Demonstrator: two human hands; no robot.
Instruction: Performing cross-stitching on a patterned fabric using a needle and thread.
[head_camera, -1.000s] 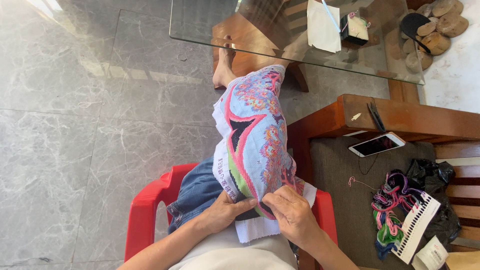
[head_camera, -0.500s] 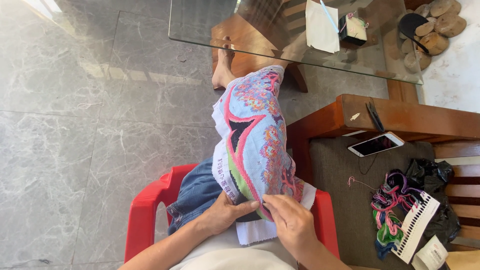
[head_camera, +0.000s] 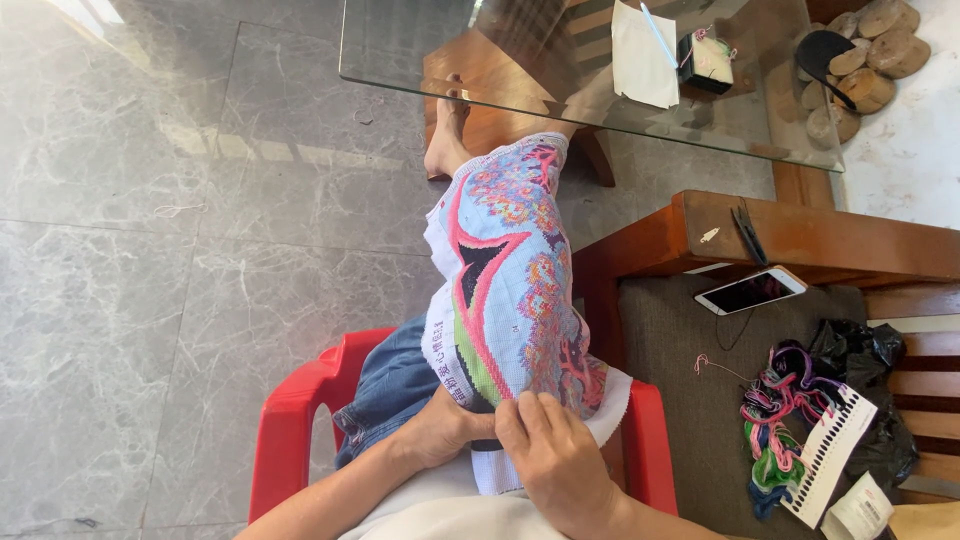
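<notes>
At lower centre of the frame, a person seated on a red plastic chair (head_camera: 290, 420) grips a colourful cross-stitch cloth (head_camera: 510, 290) draped over one knee, the left hand (head_camera: 445, 430) pinching its lower edge, the right hand (head_camera: 555, 455) pressed flat on it. At right, a white smartphone (head_camera: 750, 290) lies above tangled embroidery threads (head_camera: 780, 420).

Two hands, the left hand (head_camera: 445, 432) and the right hand (head_camera: 555, 462), rest on one embroidered cloth (head_camera: 510, 290). One red plastic chair (head_camera: 300, 420) is there, one glass tabletop (head_camera: 420, 50), one phone (head_camera: 750, 290), one bundle of coloured threads (head_camera: 785, 420) and one thread card (head_camera: 828, 455).
</notes>
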